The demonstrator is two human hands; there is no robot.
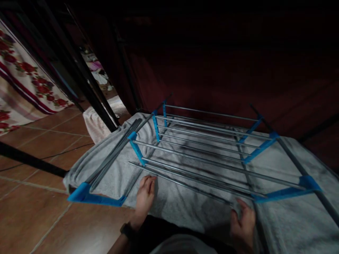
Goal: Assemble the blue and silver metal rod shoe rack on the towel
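A gray towel [180,201] is shown spread on a tiled floor [39,218], with a rack [201,155] of gray metal rods and blue plastic connectors lying on it. No brand, label or writing can be read anywhere in the dim view.

The left hand [145,198] is laid flat, fingers together, on the towel near its front edge, the fingertips touching or just short of the nearest rod [180,183]; nothing is gripped by it. A dark watch [126,230] is worn at its wrist. The right hand [243,220] is placed at the front edge further right, its fingers curled at the rod's right end or on the towel there; whether anything is clamped cannot be told. The two hands are held well apart.

A loose bundle of rods [116,155] is laid along the towel's left edge, ending at a blue corner piece [92,197] at the front left corner. A ribbed pale mat [99,120] is seen just beyond the back left corner, crossed by dark slanted bars [87,84]. A floral cloth [23,70] hangs at the far left. The back of the scene is lost in darkness.
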